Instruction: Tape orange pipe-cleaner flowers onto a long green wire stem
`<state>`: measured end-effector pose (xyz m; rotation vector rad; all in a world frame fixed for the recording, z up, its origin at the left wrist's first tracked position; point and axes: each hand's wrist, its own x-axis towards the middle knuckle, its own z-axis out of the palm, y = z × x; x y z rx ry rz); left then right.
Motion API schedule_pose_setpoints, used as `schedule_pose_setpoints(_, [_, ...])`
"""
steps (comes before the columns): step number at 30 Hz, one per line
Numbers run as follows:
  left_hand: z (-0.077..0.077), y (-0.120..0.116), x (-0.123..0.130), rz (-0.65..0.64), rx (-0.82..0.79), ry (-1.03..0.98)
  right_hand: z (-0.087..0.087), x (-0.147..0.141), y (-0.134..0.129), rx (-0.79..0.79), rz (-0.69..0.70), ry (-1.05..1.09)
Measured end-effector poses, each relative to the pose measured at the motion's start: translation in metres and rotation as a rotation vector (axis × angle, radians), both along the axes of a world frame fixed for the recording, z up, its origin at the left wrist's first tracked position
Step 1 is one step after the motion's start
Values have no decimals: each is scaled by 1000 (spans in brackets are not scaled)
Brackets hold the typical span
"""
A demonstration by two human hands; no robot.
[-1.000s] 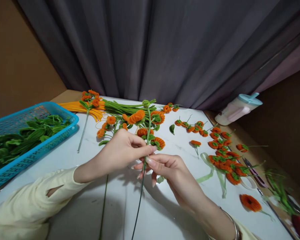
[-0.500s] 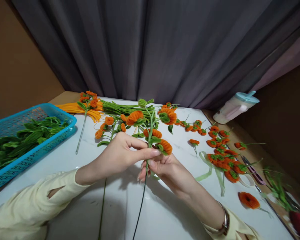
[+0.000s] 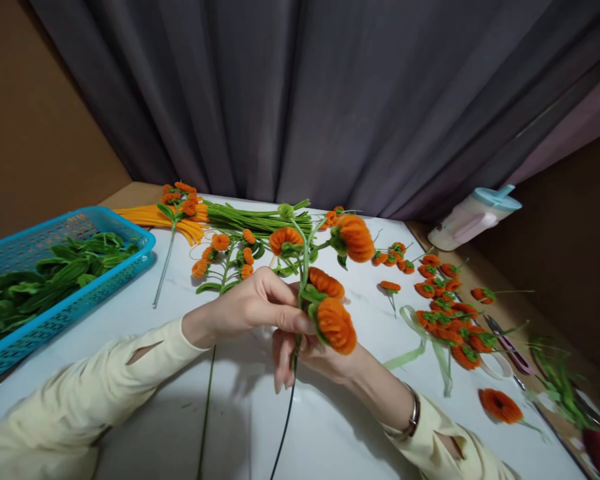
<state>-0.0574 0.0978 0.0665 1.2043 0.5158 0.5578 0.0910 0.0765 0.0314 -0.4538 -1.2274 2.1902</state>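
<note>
In front of me, above the white table, I hold an upright flower stem (image 3: 305, 260) carrying several orange fuzzy blossoms and a green bud at its tip. My left hand (image 3: 260, 303) pinches it between thumb and fingers just under the lower blossoms. Close below, my right hand (image 3: 325, 357) is closed around the same stem, its fingertips partly hidden behind the lowest orange flower (image 3: 336, 325). A thin dark wire (image 3: 283, 430) hangs down from the stem below my hands.
At left stands a blue basket (image 3: 147, 247) of green leaves. Behind lie green stems (image 3: 250, 217) and orange pipe cleaners (image 3: 145, 215). Loose orange flowers (image 3: 450, 327), pale green ribbon (image 3: 443, 367) and scissors (image 3: 510, 347) are at right. A lidded cup (image 3: 470, 217) stands far right.
The flower stem has turned in my hands, and its lower blossoms now stand lower and nearer to me. My left hand has shifted slightly right, while my right wrist has moved left.
</note>
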Motion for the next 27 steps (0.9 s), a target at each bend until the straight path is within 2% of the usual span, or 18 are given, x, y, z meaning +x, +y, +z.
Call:
schedule_pose_setpoints(2, [-4, 3, -2, -13, 45, 21, 2, 0, -1, -6, -33, 1])
schedule_pose_setpoints(4, [-6, 8, -3, -23, 116, 48, 3, 1, -4, -55, -131, -20])
schedule_pose_setpoints(7, [-3, 15, -5, 5, 319, 111, 6, 4, -10, -107, -274, -59])
schedule_pose_setpoints(10, [9, 18, -8, 1, 508, 177, 9, 7, -18, -43, -400, -110])
schedule_pose_setpoints(15, [36, 13, -18, -136, 540, 423, 16, 8, -31, 176, -629, -319])
schedule_pose_setpoints(17, [43, 10, -23, -90, 585, 516, 18, 8, -34, 265, -680, -427])
schedule_pose_setpoints(22, [52, 4, -36, 255, 737, 666, 22, 7, -36, 508, -776, -611])
schedule_pose_setpoints(27, [55, -6, -38, 350, 849, 715, 26, 5, -36, 636, -805, -724])
